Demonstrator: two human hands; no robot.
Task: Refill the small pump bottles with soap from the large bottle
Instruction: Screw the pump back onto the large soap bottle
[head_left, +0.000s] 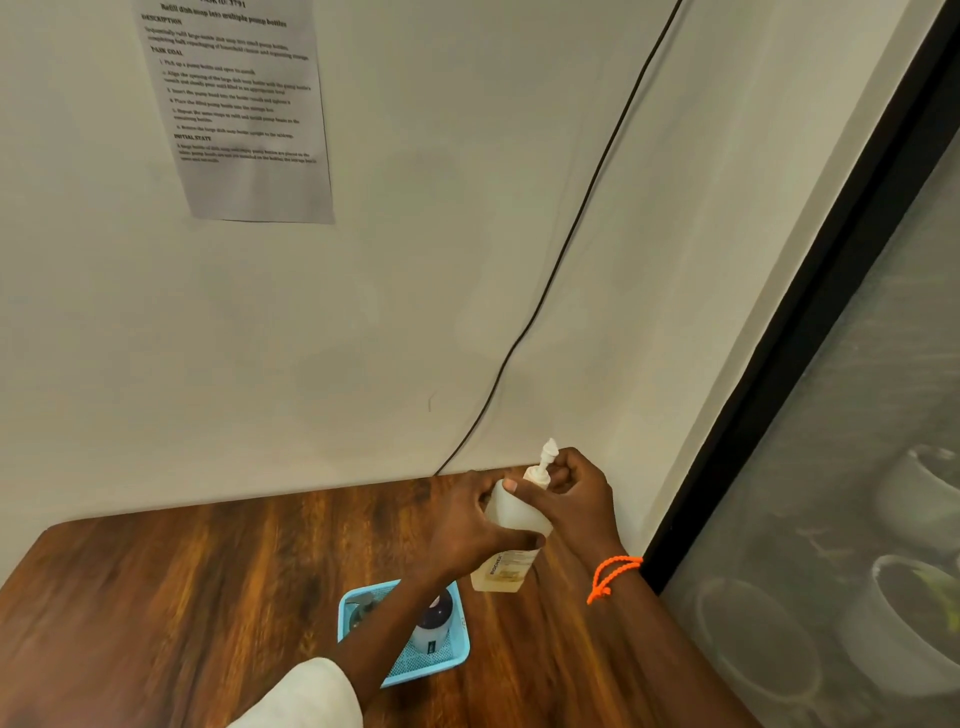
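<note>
i have my left hand (467, 525) wrapped round the middle of the translucent white plastic soap bottle with the printed label (511, 535), its fingers clamped on the body so the bottle cannot turn, and i judge that is why it is held tilted just above the brown wood-grain table (208, 597) rather than left standing. my right hand (576, 493), the one with the orange cord bracelet (613, 574) at the wrist, curls its fingers round the white pump top (543, 467) at the neck, which looks like a twisting grip to loosen or tighten the pump; i cannot tell which way. the bottle sits near the back right corner of the table, close to the wall. nearer me, under my left forearm, the light blue mesh plastic basket (457, 660) holds a small white pump bottle with a dark top (434, 623) and what seems a second, greyish pump bottle (361, 610), kept together, i guess, so they stay sorted. a black cable (571, 228) runs down the wall beside a printed instruction sheet (244, 109).
</note>
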